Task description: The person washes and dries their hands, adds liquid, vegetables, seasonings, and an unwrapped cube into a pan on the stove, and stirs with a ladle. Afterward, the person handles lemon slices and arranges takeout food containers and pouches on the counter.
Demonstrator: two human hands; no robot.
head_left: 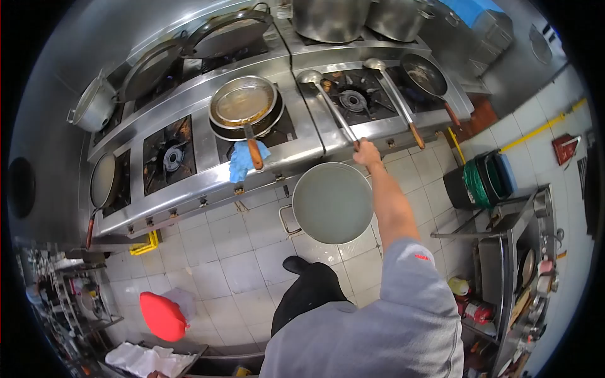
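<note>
My right hand (pixel 367 153) is closed around the handle end of a long metal ladle (pixel 337 114) at the stove's front edge. The ladle's bowl end rests on the stovetop, left of a burner (pixel 353 101). Below my hand, left of my forearm, is a large round pot (pixel 333 203) of cloudy pale liquid, with a loop handle showing on its left. What the pot stands on is hidden beneath it. Right of my hand, a second ladle with a wooden handle (pixel 398 101) lies across the stove. My left hand is not in view.
A wooden-handled strainer (pixel 242 104) sits over a pan, beside a blue cloth (pixel 246 161) hanging at the stove edge. Frying pans (pixel 423 74) (pixel 104 179) stand at both ends. Big pots (pixel 329 19) stand behind. A bin (pixel 476 183) and shelving (pixel 509 252) are right; a red object (pixel 162 316) is left.
</note>
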